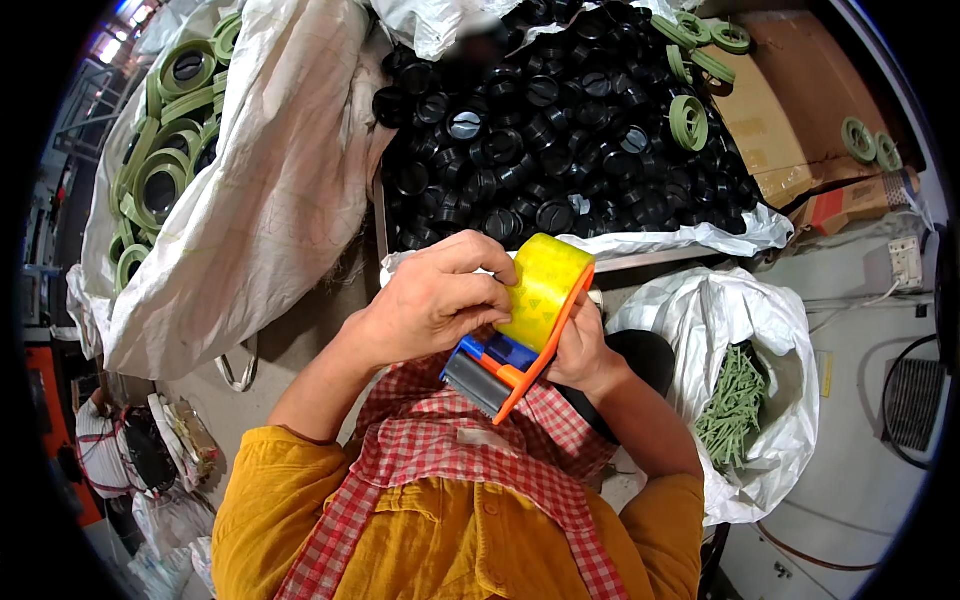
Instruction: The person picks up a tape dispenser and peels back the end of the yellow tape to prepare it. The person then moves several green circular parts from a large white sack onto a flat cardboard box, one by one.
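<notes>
In front of my apron I hold a tape dispenser (512,377) with an orange side frame, blue parts and a grey roller by a toothed edge. A wide roll of yellow packing tape (548,285) sits on it. My right hand (582,346) grips the dispenser from the right, its fingers partly hidden behind the orange frame. My left hand (440,297) has its fingers curled and pressed against the left side of the tape roll. Whether a loose tape end lies between those fingers is hidden.
Beyond my hands stands a lined bin heaped with black round caps (540,150). Green rings (165,180) fill a white sack (270,180) at left. At right are a white bag (790,400) of thin green pieces (733,410) and a cardboard box (800,90).
</notes>
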Demonstrator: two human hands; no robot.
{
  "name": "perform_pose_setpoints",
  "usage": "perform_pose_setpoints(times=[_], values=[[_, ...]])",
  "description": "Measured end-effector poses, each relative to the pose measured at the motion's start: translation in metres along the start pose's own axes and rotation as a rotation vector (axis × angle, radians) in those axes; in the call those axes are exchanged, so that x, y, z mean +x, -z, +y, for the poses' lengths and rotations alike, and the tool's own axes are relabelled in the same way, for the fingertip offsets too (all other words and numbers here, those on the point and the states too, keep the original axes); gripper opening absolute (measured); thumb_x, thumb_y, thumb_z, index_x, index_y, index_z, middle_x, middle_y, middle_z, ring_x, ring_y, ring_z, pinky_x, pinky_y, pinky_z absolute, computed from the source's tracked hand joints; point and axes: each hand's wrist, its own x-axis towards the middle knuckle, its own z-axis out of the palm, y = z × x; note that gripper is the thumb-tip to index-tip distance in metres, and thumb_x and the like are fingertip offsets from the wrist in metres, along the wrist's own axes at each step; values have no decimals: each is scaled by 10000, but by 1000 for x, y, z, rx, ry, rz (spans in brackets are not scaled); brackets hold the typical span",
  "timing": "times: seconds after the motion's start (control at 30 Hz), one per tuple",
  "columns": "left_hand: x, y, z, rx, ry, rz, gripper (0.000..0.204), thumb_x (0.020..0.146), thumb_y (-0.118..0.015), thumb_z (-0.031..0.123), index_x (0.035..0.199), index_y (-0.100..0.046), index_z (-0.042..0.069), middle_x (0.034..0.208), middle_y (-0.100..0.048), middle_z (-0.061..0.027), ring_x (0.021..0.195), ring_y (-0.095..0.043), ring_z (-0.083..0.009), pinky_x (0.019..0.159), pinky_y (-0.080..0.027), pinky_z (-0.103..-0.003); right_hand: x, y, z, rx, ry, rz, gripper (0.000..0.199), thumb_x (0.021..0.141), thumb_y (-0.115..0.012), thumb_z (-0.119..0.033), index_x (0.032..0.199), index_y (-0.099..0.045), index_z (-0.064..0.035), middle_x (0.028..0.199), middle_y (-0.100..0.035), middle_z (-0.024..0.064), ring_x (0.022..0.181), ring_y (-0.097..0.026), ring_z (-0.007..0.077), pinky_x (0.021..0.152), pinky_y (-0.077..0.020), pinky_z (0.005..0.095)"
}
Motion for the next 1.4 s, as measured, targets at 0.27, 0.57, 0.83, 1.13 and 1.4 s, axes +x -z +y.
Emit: perform_pose_setpoints(times=[0.27,0.57,0.83,1.13,1.4], values=[[-2,-4,0,-28,37,76,169,687,-738,4,803,-622,46,931,-588,-75,902,-598,-255,751,-510,-341,9,5,-3,-43,-18,5,288,770,-577,-37,1045,-636,29,1101,-653,139,1043,-606,343,955,-449,427],[-2,-4,7,87,82,78,157,710,-745,42,838,-655,42,977,-629,-84,903,-631,-253,737,-534,-325,5,6,1,-53,-20,-29,267,762,-587,-35,1011,-635,48,1087,-652,156,1027,-608,346,943,-455,432],[-4,-8,2,44,48,97,152,699,-749,39,813,-648,36,962,-622,-78,882,-635,-253,718,-531,-330,6,7,-2,-104,8,-7,290,703,-626,-18,982,-628,62,1062,-652,172,996,-621,362,924,-464,455],[3,2,12,91,40,-7,183,655,-766,47,802,-657,43,999,-612,-79,967,-603,-274,825,-504,-359,3,1,2,-98,13,12,261,638,-664,-26,884,-606,39,995,-654,164,941,-634,352,857,-480,454],[3,-3,10,93,17,11,174,653,-712,-32,791,-615,15,918,-597,-77,895,-587,-270,759,-506,-350,2,2,1,-140,42,22,289,541,-618,3,826,-585,38,926,-649,174,873,-638,345,783,-475,445]])
